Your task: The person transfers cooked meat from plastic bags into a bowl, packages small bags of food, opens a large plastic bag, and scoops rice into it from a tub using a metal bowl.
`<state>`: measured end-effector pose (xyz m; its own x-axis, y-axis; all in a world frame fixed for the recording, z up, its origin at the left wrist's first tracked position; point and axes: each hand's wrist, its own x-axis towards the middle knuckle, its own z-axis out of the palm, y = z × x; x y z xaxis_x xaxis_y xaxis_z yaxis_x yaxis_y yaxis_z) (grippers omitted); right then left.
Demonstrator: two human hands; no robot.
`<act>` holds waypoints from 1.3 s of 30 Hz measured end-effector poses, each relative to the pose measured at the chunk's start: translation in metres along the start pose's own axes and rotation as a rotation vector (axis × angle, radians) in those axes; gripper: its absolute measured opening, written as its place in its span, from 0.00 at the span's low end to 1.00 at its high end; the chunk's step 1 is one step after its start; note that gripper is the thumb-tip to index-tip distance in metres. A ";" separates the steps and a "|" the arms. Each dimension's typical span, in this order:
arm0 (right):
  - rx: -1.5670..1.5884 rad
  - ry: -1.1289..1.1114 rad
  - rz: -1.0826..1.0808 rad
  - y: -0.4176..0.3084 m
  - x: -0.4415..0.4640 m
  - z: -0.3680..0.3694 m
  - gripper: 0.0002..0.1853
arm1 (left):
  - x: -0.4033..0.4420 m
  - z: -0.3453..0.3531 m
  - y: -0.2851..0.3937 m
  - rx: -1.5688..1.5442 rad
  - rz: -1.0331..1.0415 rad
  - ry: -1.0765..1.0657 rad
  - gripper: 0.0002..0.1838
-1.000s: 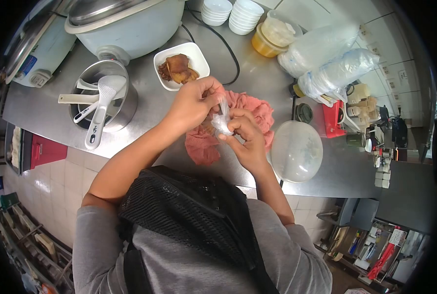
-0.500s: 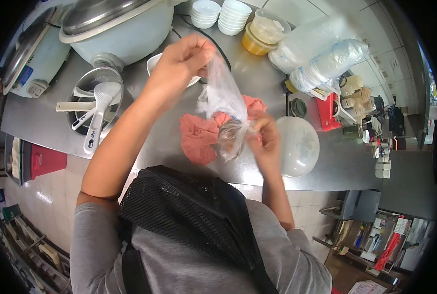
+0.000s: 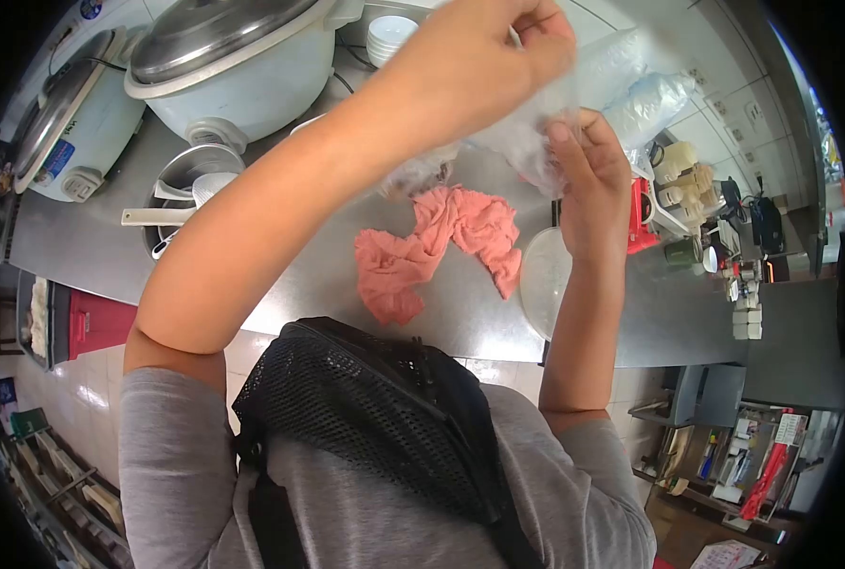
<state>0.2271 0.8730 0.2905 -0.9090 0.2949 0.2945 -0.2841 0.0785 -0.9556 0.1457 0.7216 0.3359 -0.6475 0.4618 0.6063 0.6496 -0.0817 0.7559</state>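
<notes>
A crumpled pink cloth (image 3: pixel 404 266) lies on the grey stainless-steel counter (image 3: pixel 669 322). Beyond it, the thin translucent plastic bag (image 3: pixel 517 142) is raised, probably so both hands can reach it. The right hand (image 3: pixel 591 175) pinches its edge; the left hand (image 3: pixel 503 57) curls above, its hold impossible to tell.

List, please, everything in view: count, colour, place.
Counter: 1, grey, middle
Rice cookers: 2, pale blue, back left
Pot: 1, silver, by cookers
Utensils: several, mostly white, in pot
Bowls: one stack, white, back
Cloth: 1, pink, mid-counter
Plastic: count unclear, clear, upper middle
Wrapped packs: at least 2, whitish, back right
Round object: 1, translucent, right of cloth
Container: 1, red, right
Box: 1, crimson, left, below counter
Small items: many, mixed, far right
Mesh bag: 1, black, bottom middle
Left hand: 1, bare, top centre
Right hand: 1, bare, below left hand
</notes>
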 end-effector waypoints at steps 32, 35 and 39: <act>-0.345 -0.201 0.431 0.093 -0.061 -0.057 0.24 | -0.088 -0.013 -0.128 -0.672 -0.939 -0.203 0.13; -0.320 -0.140 0.486 0.117 -0.069 -0.064 0.23 | -0.100 0.010 -0.124 -0.933 -1.018 -0.188 0.15; 0.532 0.083 0.720 0.148 -0.073 -0.066 0.19 | -0.116 0.006 -0.119 -0.620 -0.966 -0.317 0.20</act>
<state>0.2719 0.9258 0.1267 -0.9025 0.1720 -0.3949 0.2233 -0.5973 -0.7703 0.1460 0.6827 0.1737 -0.5791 0.7571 -0.3024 -0.4131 0.0472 0.9095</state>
